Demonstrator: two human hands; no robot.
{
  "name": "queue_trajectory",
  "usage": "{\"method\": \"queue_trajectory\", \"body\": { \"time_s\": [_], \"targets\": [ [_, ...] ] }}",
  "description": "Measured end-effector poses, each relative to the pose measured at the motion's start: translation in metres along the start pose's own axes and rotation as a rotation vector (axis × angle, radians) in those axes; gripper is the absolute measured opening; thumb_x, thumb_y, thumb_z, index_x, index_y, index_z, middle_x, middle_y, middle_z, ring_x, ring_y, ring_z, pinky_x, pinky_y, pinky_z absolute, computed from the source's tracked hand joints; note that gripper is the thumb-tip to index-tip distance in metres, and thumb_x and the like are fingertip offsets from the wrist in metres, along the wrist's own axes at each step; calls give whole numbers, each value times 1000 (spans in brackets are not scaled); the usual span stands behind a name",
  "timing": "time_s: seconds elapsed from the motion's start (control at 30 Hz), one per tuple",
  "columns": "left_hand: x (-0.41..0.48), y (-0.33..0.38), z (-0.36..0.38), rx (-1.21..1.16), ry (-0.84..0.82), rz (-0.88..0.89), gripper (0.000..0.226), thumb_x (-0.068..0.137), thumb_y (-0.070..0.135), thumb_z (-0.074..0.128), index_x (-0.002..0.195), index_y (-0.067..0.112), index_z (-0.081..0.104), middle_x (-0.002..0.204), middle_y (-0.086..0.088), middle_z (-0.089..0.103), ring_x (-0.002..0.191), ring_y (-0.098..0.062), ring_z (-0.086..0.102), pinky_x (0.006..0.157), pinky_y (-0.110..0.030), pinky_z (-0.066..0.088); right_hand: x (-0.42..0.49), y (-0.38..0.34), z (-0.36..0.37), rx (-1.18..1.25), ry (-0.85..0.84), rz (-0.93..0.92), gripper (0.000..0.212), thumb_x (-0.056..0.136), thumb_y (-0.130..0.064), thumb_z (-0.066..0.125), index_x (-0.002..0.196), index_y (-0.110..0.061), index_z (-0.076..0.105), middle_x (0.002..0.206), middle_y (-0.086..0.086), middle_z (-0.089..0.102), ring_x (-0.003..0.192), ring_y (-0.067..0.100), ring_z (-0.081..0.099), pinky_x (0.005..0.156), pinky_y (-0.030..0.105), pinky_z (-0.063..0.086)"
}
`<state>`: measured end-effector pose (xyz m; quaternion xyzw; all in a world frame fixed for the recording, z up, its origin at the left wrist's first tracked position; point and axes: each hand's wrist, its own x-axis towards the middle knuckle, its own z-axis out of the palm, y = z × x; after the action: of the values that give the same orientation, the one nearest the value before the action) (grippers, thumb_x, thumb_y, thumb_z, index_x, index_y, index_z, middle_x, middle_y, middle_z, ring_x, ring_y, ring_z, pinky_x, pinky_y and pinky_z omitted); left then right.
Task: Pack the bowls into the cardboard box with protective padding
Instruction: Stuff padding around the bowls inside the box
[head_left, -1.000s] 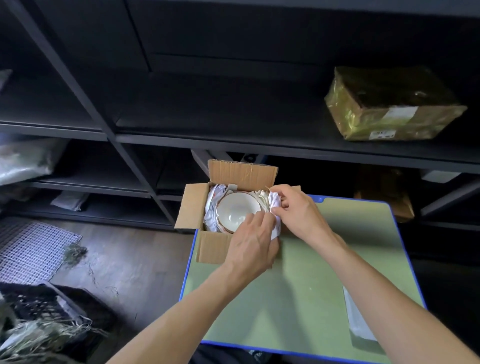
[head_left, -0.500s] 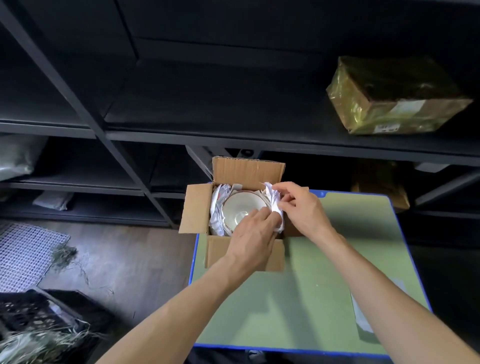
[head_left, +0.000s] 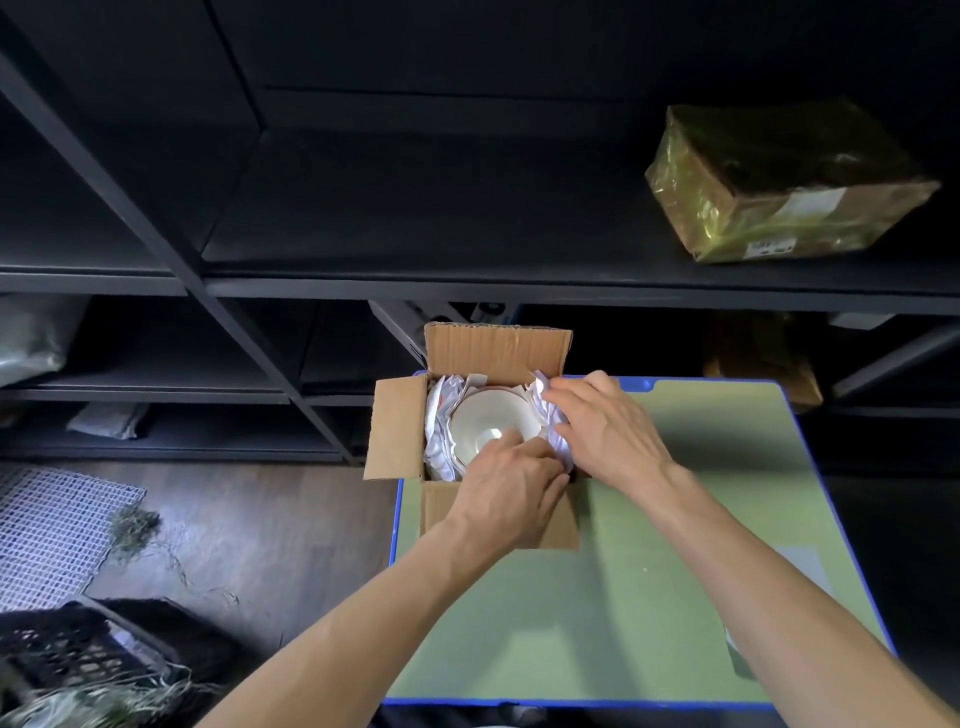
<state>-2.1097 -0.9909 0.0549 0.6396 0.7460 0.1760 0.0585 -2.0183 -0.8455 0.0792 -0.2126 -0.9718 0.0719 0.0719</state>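
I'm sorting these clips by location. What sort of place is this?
Probably a storeroom or packing area. Dark metal shelving holds a wrapped parcel, and an open box with a bowl and paper padding sits on a green table.

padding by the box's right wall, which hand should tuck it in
Probably the right hand: it rests on that padding. The left hand is at the bowl's near rim.
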Motion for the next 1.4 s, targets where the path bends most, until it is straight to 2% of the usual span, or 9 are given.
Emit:
{"method": "queue_trajectory", "body": {
  "time_s": [0.13, 0.23, 0.37, 0.57, 0.8, 1.03, 1.2, 1.3, 1.4],
  "targets": [
    [-6, 4, -4, 68, 59, 29, 36, 100, 36, 36, 91, 27, 69, 83, 9, 60, 66, -20, 35, 59, -35, 34, 0, -1, -2, -86, -47, 15, 36, 85, -19, 66, 121, -17, 63, 113, -7, 69, 94, 26, 52, 72, 35, 45],
    [-16, 6, -6, 84, 54, 74, 31, 101, 35, 37, 102, 24, 66, 89, 9, 61, 71, -22, 40, 61, -36, 37, -2, -4, -5, -123, -48, -9, 56, 88, -24, 59, 143, -18, 48, 118, -7, 66, 94, 26, 49, 75, 35, 44],
    [-20, 3, -6, 101, 58, 95, 28, 100, 34, 41, 105, 24, 67, 91, 10, 61, 72, -22, 42, 61, -36, 40, -2, -9, 2, -172, -18, -60, 64, 86, -15, 58, 148, -13, 43, 135, -6, 54, 94, 27, 48, 81, 41, 47],
    [-12, -3, -9, 154, 39, 140, 24, 97, 33, 47, 83, 25, 65, 79, 8, 57, 67, -21, 41, 58, -33, 27, 2, -4, 5, -145, -43, -85, 64, 81, -12, 61, 144, -14, 48, 146, -5, 51, 93, 28, 52, 87, 42, 47],
    [-10, -4, -8, 152, -2, 156, 28, 96, 35, 46, 78, 23, 63, 80, 6, 57, 68, -22, 42, 58, -33, 27, 2, -5, 10, -136, -75, -91, 64, 79, -15, 54, 143, -12, 51, 132, -7, 59, 96, 25, 50, 85, 34, 38],
    [-10, -6, -9, 164, -25, 170, 25, 94, 38, 47, 87, 25, 67, 82, 7, 58, 70, -21, 44, 59, -32, 31, 11, -7, 12, -175, -146, -23, 61, 77, -24, 51, 136, -12, 56, 125, -6, 65, 93, 24, 49, 80, 37, 41],
    [-15, -7, -9, 73, 10, 147, 23, 97, 35, 45, 87, 21, 61, 87, 5, 59, 72, -22, 41, 60, -37, 39, 3, -7, 12, -204, -102, -50, 59, 78, -19, 54, 136, -9, 56, 133, -1, 58, 97, 27, 50, 83, 39, 45],
    [-17, -8, -11, -17, -1, 128, 25, 100, 34, 41, 100, 22, 63, 98, 7, 61, 79, -22, 42, 66, -37, 40, 2, -7, 11, -181, -102, -44, 58, 79, -18, 50, 136, -9, 56, 135, -3, 58, 96, 26, 46, 83, 40, 46],
    [-13, -17, -13, -118, 11, 107, 25, 100, 27, 43, 109, 23, 66, 107, 8, 64, 80, -22, 45, 70, -37, 42, 5, -5, 3, -126, -153, -50, 61, 78, -16, 61, 139, -15, 54, 143, -11, 53, 92, 20, 37, 83, 35, 42]
  ]
}}
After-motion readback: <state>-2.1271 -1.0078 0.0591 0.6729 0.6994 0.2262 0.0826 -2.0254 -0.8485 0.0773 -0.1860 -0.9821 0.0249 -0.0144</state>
